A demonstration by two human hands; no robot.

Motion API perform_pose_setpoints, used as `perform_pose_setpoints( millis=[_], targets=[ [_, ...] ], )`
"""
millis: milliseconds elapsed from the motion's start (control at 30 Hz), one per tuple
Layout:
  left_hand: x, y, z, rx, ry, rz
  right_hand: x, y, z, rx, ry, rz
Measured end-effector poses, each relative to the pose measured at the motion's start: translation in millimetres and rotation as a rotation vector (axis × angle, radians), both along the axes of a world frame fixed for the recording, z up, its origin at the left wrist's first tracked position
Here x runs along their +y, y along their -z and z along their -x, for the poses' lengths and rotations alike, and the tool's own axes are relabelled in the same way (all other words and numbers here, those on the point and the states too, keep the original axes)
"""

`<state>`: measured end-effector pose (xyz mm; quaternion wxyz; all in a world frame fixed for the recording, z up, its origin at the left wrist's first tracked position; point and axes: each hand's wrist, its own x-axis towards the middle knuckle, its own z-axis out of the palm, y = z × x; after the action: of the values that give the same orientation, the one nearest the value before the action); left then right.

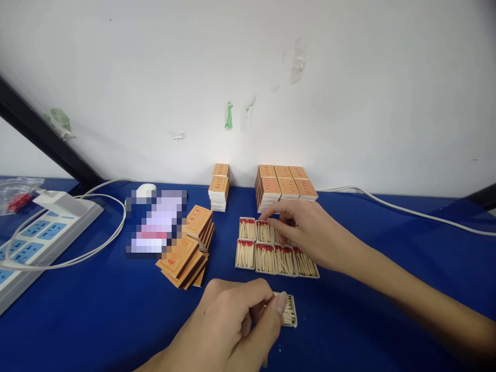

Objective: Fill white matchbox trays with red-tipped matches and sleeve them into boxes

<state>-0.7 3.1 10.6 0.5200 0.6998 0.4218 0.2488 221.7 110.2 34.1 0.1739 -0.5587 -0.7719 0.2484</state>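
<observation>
Red-tipped matches [265,257], orange sleeves [182,258], blue table [96,305]

Power strip [42,227], white with blue sockets: far left of the left fingers [277,305]. White cables [96,243] loop beside it. Clear bag [19,194] with red bits lies behind the strip. Mouse [146,190] sits against the wall [349,77]. Heap of orange sleeves [189,253]: left of the right fingers [271,213]. Small box stack [219,187] and large box block [284,186]: just beyond those fingers. Blue table [96,320].
</observation>
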Motion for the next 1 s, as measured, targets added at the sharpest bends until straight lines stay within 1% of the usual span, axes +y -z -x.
perform_pose_setpoints(
  millis=[200, 267, 400, 500, 567, 633, 733, 900, 1000],
  targets=[
    [1.3, 3.7, -0.5, -0.019, 0.005, -0.019, -0.3, -3.4, 1.5, -0.009, 0.0, 0.003],
    [1.2, 5.0, 0.1, -0.013, -0.002, -0.062, -0.8, -3.5, 1.9, -0.011, -0.014, 0.016],
    [-0.9, 9.6, 1.3, 0.043, -0.043, -0.241, -2.5, -3.8, 0.5, -0.009, -0.019, 0.028],
    [-2.9, 13.5, 2.2, 0.168, -0.082, -0.434, -5.4, -6.2, -0.7, -0.004, -0.018, 0.024],
    [-3.6, 14.9, 2.9, 0.27, -0.087, -0.565, -9.1, -8.4, -1.8, 0.001, -0.019, 0.017],
    [-3.6, 15.2, 3.8, 0.343, -0.077, -0.629, -15.0, -10.0, -4.7, 0.005, -0.015, 0.003],
    [-3.0, 14.5, 5.2, 0.389, -0.065, -0.608, -28.4, -9.4, -15.2, 0.014, 0.007, -0.034],
    [-2.7, 14.6, 6.1, 0.424, -0.073, -0.559, -55.6, -2.5, -36.8, 0.134, 0.105, -0.078],
    [-2.8, 14.8, 6.3, 0.426, -0.063, -0.548, -72.1, 1.4, -38.8, 0.168, 0.091, -0.104]
  ],
)
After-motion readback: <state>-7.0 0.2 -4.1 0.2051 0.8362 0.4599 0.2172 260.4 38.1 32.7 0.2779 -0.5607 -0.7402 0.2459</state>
